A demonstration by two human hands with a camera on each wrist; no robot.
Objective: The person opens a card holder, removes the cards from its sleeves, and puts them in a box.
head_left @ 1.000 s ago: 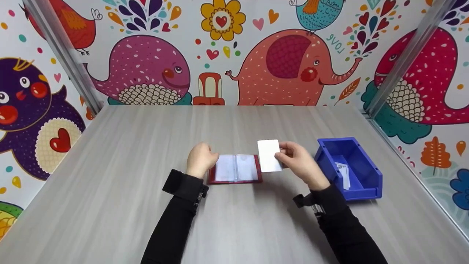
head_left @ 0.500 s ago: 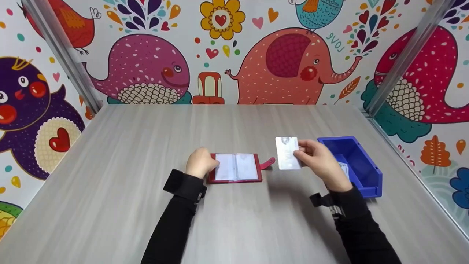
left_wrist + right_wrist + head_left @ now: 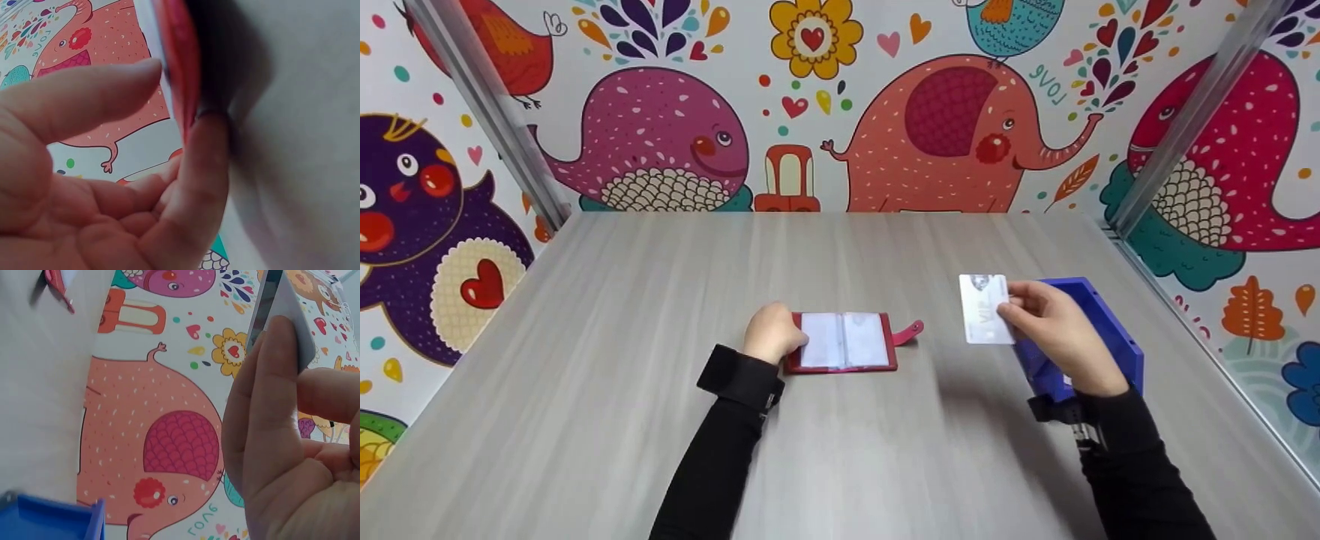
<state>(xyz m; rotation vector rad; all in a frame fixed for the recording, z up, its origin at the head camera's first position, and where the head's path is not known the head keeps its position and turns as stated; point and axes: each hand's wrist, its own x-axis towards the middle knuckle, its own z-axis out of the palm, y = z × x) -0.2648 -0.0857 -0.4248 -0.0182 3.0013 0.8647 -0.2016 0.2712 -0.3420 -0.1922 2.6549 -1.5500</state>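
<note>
A red card holder (image 3: 891, 352) lies open on the table, its clear sleeves facing up and its strap sticking out to the right. My left hand (image 3: 771, 334) pinches its left edge, thumb on top; in the left wrist view a finger (image 3: 205, 169) reaches under the red cover (image 3: 183, 67). Up off the table, my right hand (image 3: 1054, 330) pinches a white card (image 3: 986, 311) by its right edge, with "VIP" lettering and a grey emblem facing me. The right wrist view has the card (image 3: 295, 320) nearly edge-on between thumb and fingers.
A blue bin (image 3: 1110, 330) stands on the table (image 3: 675, 285) at the right, partly hidden behind my right hand and forearm. Cartoon-printed walls (image 3: 870, 97) close off the back and both sides.
My right hand has carried the card rightward, away from the card holder to in front of the bin, uncovering the strap. The card's face has turned into view. My left hand stays at the holder.
</note>
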